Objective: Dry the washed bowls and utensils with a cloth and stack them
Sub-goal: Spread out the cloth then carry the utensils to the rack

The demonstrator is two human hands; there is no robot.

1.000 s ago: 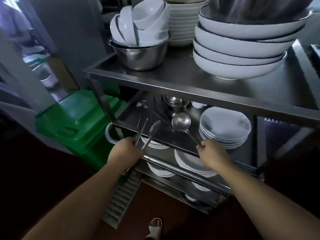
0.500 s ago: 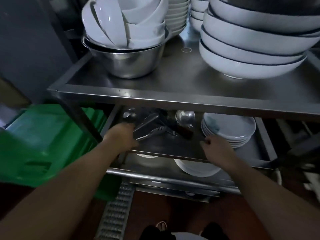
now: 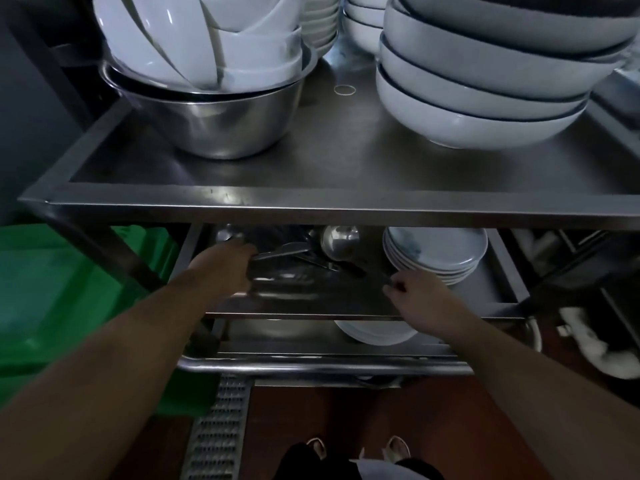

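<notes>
Since the earlier frame your left hand (image 3: pixel 225 268) has pushed deeper onto the middle steel shelf (image 3: pixel 311 303), carrying the steel tongs (image 3: pixel 280 251) in with it, and your view has dropped closer to the cart. Left-hand grip: fingers curled round the near end of the tongs, though the fingertips are hidden in shadow. Tongs' long axis runs left to right and slightly away from you, tips pointing toward the round steel ladle (image 3: pixel 337 241) lying just beside them. Your right hand (image 3: pixel 415 292) sits at the shelf's front lip; its fingers appear to pinch a thin dark handle (image 3: pixel 367 271), possibly the ladle's, but too dim to confirm. Stack of pale round plates (image 3: pixel 436 252) stands just right of the utensils, near the right hand. Top shelf holds a steel basin filled with white bowls (image 3: pixel 207 123) and a stack of wide white bowls with dark rims (image 3: pixel 485 91). No cloth visible. Judgement: the utensils are being laid down; the left hand is nearer the tongs, so release there comes next.
</notes>
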